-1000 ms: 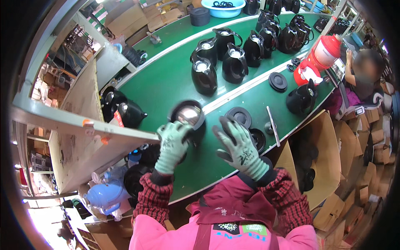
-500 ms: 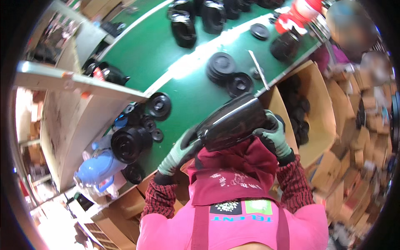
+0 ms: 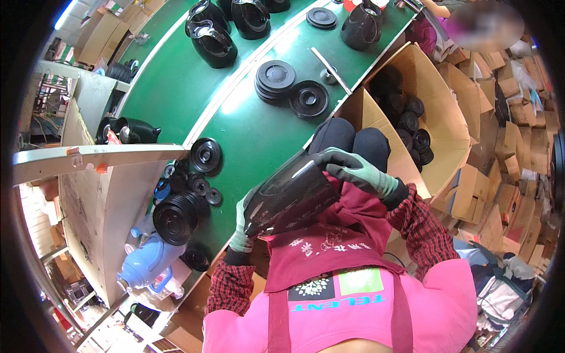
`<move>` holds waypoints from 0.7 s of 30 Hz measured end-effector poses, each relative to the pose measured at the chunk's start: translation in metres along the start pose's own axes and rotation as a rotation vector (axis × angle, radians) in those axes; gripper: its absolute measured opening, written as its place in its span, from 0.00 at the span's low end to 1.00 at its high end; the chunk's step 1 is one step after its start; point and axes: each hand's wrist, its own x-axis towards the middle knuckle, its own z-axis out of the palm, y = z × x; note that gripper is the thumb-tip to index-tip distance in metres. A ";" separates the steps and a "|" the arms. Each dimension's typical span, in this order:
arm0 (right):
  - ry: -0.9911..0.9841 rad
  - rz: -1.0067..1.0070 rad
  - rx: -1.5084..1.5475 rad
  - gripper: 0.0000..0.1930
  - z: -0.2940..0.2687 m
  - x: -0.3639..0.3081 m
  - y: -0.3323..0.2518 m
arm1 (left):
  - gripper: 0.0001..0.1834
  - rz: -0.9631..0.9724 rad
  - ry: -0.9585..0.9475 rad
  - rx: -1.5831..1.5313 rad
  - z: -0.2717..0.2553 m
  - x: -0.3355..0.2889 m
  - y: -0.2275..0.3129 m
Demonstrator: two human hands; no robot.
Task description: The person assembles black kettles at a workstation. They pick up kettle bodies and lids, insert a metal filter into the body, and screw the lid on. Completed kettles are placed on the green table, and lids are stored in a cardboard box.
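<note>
A glossy black jug body [image 3: 288, 197] lies tilted in my gloved hands above my lap, in front of the apron. Its left end sits lower and nearer to me. My left hand [image 3: 241, 226] is closed round that lower end, its fingers partly hidden by the jug body. My right hand [image 3: 352, 169] grips the upper right end, thumb and fingers bent over the edge. On the green bench beyond are a stack of black discs [image 3: 275, 79] and a single black disc [image 3: 309, 100] beside it.
Several black jugs [image 3: 212, 44] stand at the bench's far side. On the left are stacked black rings [image 3: 176, 219] and a blue jug [image 3: 150, 265] by a pale panel [image 3: 88, 206]. An open carton [image 3: 453, 129] at right holds black round parts. Another person [image 3: 426, 32] is at far right.
The jug body has come down toward my lap and tilted more steeply, its left end lower. My right hand has shifted onto its upper end. The whole view has turned.
</note>
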 end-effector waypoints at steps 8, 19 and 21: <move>0.673 0.059 -1.238 0.56 -0.061 0.234 0.042 | 0.28 0.017 -0.024 -0.328 0.012 -0.022 0.004; 0.276 -0.196 -0.127 0.56 -0.038 0.188 0.014 | 0.28 0.241 -0.064 -0.033 0.037 -0.012 0.066; 0.098 -0.216 0.204 0.58 -0.021 0.122 0.003 | 0.28 0.302 -0.130 0.125 0.053 -0.012 0.081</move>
